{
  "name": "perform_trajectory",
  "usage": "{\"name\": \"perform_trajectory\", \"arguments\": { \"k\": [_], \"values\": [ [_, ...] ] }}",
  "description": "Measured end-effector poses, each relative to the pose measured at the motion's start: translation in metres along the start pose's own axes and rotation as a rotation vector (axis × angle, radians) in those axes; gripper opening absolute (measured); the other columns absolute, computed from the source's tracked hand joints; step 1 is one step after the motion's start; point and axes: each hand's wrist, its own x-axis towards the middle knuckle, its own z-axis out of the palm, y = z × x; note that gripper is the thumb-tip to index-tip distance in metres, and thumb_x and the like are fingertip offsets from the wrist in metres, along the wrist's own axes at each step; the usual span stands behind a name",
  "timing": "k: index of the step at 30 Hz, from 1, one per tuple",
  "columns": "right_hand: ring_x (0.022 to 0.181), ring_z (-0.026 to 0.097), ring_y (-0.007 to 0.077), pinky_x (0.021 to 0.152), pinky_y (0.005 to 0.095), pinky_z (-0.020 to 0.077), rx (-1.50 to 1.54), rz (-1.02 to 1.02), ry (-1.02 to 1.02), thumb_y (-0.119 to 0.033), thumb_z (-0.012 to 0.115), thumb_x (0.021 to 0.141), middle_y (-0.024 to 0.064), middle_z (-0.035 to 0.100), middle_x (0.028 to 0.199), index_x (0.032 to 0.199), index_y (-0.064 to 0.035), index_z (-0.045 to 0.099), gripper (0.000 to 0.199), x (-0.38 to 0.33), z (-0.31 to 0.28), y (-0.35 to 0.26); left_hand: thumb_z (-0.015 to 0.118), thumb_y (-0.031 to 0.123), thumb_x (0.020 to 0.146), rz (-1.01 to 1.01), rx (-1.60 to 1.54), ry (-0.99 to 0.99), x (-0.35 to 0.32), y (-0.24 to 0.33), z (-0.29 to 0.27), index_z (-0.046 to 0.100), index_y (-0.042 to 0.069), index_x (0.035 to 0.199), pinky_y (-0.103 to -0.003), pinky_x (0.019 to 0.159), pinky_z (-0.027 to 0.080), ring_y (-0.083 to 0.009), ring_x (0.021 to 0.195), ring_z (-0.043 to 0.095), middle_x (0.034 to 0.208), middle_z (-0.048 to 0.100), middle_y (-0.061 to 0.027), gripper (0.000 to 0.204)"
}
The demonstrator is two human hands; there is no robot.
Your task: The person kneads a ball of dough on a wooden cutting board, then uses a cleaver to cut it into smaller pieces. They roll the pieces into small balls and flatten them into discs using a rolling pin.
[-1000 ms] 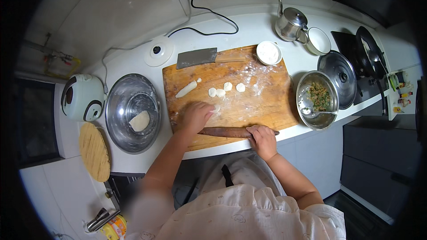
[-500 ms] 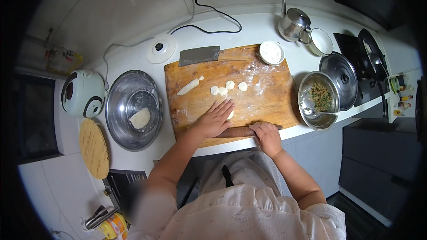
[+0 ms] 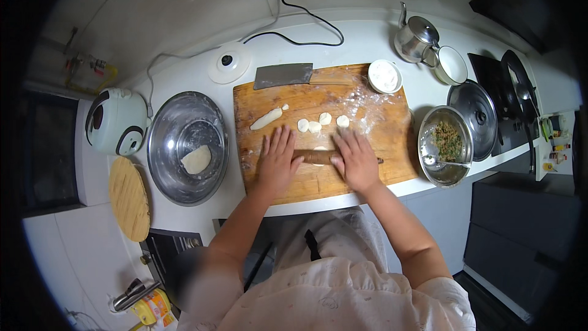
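Note:
A dark wooden rolling pin (image 3: 315, 157) lies crosswise on the floured wooden board (image 3: 306, 189). My left hand (image 3: 278, 159) covers its left end, palm down with fingers stretched out flat past it. Over its right part lies my right hand (image 3: 356, 160), also flat, fingers spread and pointing away from me. Between the hands, a small round of dough (image 3: 320, 148) sits under the pin, mostly hidden. Several small dough pieces (image 3: 314, 127) lie beyond it. To their left is a short dough roll (image 3: 266, 119) with a tiny lump at its end.
A cleaver (image 3: 283, 76) and a bowl of flour (image 3: 384, 76) are at the board's far edge. Left stands a steel basin (image 3: 160, 165) with a dough lump (image 3: 196, 159); right, a steel bowl of chopped filling (image 3: 446, 141). Beyond are a kettle (image 3: 416, 38) and a pan lid (image 3: 471, 116).
My left hand has come back from the dough onto the pin's left end. The pin has moved away from the board's near edge onto the dough round, with my right hand flattened on it.

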Motion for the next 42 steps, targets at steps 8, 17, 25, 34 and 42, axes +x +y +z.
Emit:
{"name": "perform_trajectory", "arguments": {
  "k": [8, 17, 25, 34, 42],
  "values": [
    [0.139, 0.028, 0.0364, 0.114, 0.0467, 0.0243, 0.009, 0.043, -0.127, -0.039, 0.054, 0.09, 0.0118, 0.033, 0.151, 0.145, -0.0087, 0.035, 0.065, -0.002, 0.004, 0.017, 0.054, 0.036, 0.093, -0.013, 0.049, 0.008, 0.009, 0.007, 0.003, 0.022, 0.001, 0.149, -0.047, 0.118, 0.012, -0.0312, 0.145, 0.016, 0.156, 0.019, -0.0166, 0.073],
    [0.14, 0.029, 0.0311, 0.116, 0.0428, 0.0209, -0.092, -0.006, -0.14, -0.041, 0.052, 0.092, 0.0084, 0.032, 0.152, 0.147, -0.0109, 0.032, 0.066, 0.062, 0.017, 0.017, 0.046, 0.041, 0.097, -0.3, 0.013, 0.062, 0.014, -0.001, 0.009, 0.02, 0.001, 0.149, -0.044, 0.118, 0.011, -0.0275, 0.146, 0.013, 0.158, 0.014, -0.014, 0.071],
    [0.14, 0.028, 0.0345, 0.115, 0.047, 0.0231, 0.03, -0.086, -0.349, -0.037, 0.058, 0.088, 0.0125, 0.033, 0.151, 0.146, -0.0071, 0.034, 0.069, -0.022, -0.001, 0.013, 0.051, 0.041, 0.094, -0.105, -0.017, -0.098, -0.043, 0.023, 0.011, 0.019, -0.002, 0.149, -0.046, 0.118, 0.011, -0.0303, 0.146, 0.013, 0.157, 0.015, -0.0168, 0.076],
    [0.141, 0.025, 0.0343, 0.116, 0.045, 0.0216, -0.032, 0.026, -0.16, -0.039, 0.054, 0.091, 0.0133, 0.028, 0.153, 0.147, -0.006, 0.03, 0.069, 0.037, 0.012, 0.026, 0.044, 0.041, 0.098, -0.219, -0.048, -0.042, 0.019, 0.006, 0.002, 0.021, 0.002, 0.149, -0.042, 0.119, 0.009, -0.0271, 0.146, 0.016, 0.156, 0.019, -0.0155, 0.069],
    [0.106, 0.056, 0.031, 0.094, 0.0411, 0.0437, 0.162, -0.034, -0.153, -0.014, 0.067, 0.078, 0.0108, 0.061, 0.111, 0.124, -0.0081, 0.055, 0.048, -0.045, -0.001, 0.005, 0.038, 0.04, 0.1, -0.034, -0.229, -0.221, 0.0, 0.048, 0.009, 0.038, 0.004, 0.142, -0.044, 0.117, 0.018, -0.0249, 0.14, 0.031, 0.149, 0.037, -0.0106, 0.056]
  ]
}}
